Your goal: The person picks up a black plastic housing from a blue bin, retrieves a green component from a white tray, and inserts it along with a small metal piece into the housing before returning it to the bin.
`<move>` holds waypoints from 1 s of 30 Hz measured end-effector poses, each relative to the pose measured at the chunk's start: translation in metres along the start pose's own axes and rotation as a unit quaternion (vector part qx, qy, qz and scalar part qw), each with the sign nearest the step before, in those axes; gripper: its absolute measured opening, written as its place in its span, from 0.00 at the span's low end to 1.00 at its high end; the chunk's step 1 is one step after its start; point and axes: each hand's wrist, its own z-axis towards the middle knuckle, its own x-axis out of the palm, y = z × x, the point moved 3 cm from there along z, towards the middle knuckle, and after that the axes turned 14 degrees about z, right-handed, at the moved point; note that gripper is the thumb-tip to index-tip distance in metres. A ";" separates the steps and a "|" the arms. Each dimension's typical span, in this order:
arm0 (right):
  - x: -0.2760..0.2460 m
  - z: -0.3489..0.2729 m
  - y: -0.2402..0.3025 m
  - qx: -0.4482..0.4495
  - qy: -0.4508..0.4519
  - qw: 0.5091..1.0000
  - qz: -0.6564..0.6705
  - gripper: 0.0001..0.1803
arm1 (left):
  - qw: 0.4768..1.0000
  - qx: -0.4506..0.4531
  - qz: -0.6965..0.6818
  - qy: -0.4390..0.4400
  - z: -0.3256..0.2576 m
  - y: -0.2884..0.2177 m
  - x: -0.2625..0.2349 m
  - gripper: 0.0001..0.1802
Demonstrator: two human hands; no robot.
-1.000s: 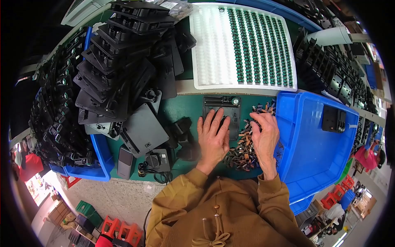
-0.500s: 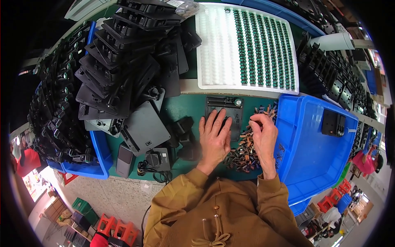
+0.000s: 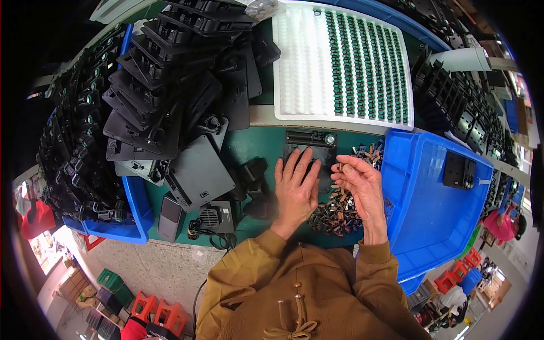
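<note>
- Left hand (image 3: 297, 187) lies flat, fingers spread, pressing the black plastic part (image 3: 309, 148) on the green mat (image 3: 255, 144)
- Right hand (image 3: 358, 184) is raised, fingertips pinched on a small clip; loose clips (image 3: 334, 211) are heaped beneath it
- Blue bin (image 3: 430, 221) stands just right; white tray (image 3: 340, 62) sits behind

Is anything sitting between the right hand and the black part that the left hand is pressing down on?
Nothing visible does. The right hand is lifted, fingertips pinched, beside the black part, whose top end lies open. The left hand covers its lower half, and the pile of small components lies below.
</note>
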 end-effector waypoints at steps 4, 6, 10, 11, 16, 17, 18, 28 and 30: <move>0.003 0.000 0.000 -0.025 0.013 0.999 -0.019 0.17 | 1.000 0.001 0.002 0.000 0.001 -0.001 -0.001 0.23; 0.003 0.000 -0.002 -0.035 0.020 0.999 -0.036 0.18 | 1.000 0.000 0.004 0.003 0.000 0.000 0.000 0.23; 0.007 0.000 -0.001 -0.043 -0.007 0.996 -0.082 0.17 | 1.000 0.000 0.005 0.002 0.000 0.000 0.000 0.23; 0.009 0.000 0.000 -0.056 -0.021 0.993 -0.101 0.15 | 1.000 -0.001 0.005 0.003 0.001 0.000 0.000 0.23; 0.011 0.004 0.000 -0.135 -0.070 0.966 -0.207 0.10 | 1.000 -0.003 -0.006 -0.003 0.000 0.000 0.001 0.23; 0.015 0.004 0.000 -0.159 -0.074 0.945 -0.277 0.11 | 1.000 -0.004 -0.011 -0.007 -0.001 0.001 0.000 0.23; 0.019 0.003 0.000 -0.182 -0.077 0.917 -0.345 0.12 | 1.000 -0.005 -0.010 -0.006 -0.001 0.001 0.000 0.23; 0.029 0.004 -0.006 -0.213 -0.063 0.869 -0.443 0.12 | 1.000 -0.010 -0.018 -0.012 0.000 0.000 -0.002 0.22; 0.027 0.005 -0.008 -0.227 -0.052 0.864 -0.447 0.11 | 1.000 -0.011 -0.018 -0.010 -0.001 0.001 -0.002 0.22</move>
